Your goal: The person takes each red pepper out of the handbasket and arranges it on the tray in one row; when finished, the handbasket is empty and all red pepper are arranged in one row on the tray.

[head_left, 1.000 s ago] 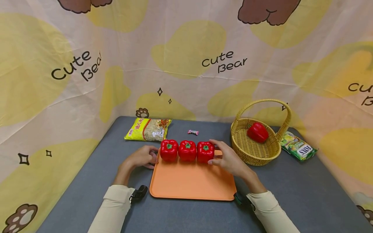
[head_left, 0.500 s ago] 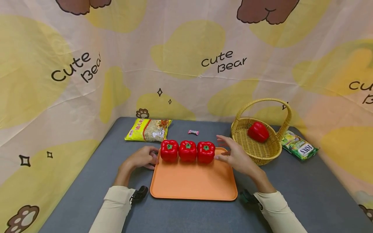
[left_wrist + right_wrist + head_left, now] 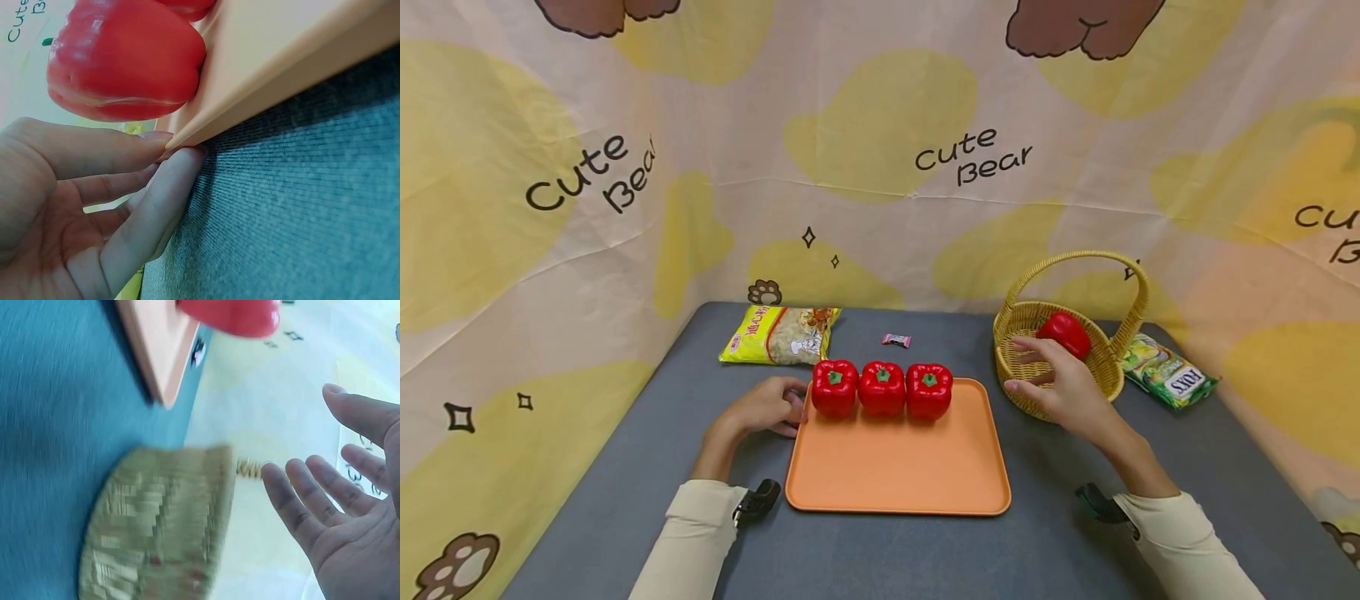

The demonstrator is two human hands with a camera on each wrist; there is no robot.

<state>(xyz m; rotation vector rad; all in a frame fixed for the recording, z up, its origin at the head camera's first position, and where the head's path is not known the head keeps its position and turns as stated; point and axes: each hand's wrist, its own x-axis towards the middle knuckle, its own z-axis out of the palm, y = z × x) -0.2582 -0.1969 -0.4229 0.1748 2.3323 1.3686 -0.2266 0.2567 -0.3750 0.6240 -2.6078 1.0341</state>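
Observation:
Three red bell peppers stand in a row along the back of the orange tray (image 3: pixel 898 475): a left pepper (image 3: pixel 835 400), a middle pepper (image 3: pixel 882 400) and a right pepper (image 3: pixel 928 404). My left hand (image 3: pixel 765 406) pinches the tray's left rim between thumb and fingers, as the left wrist view shows close up. With fingers spread and nothing in them, my right hand (image 3: pixel 1071 396) hovers over the near side of the wicker basket (image 3: pixel 1052 408). Inside that basket lies another red bell pepper (image 3: pixel 1065 332), partly hidden behind the hand.
A yellow noodle bag (image 3: pixel 781 335) lies at the back left. Behind the tray is a small pink wrapped sweet (image 3: pixel 896 340). The green snack packet (image 3: pixel 1168 372) rests right of the basket, whose tall handle (image 3: pixel 1078 254) arches upward. A printed cloth hangs around the table.
My right hand has let go of the right pepper on the tray and moved right, over to the basket. The left hand has stayed at the tray's rim.

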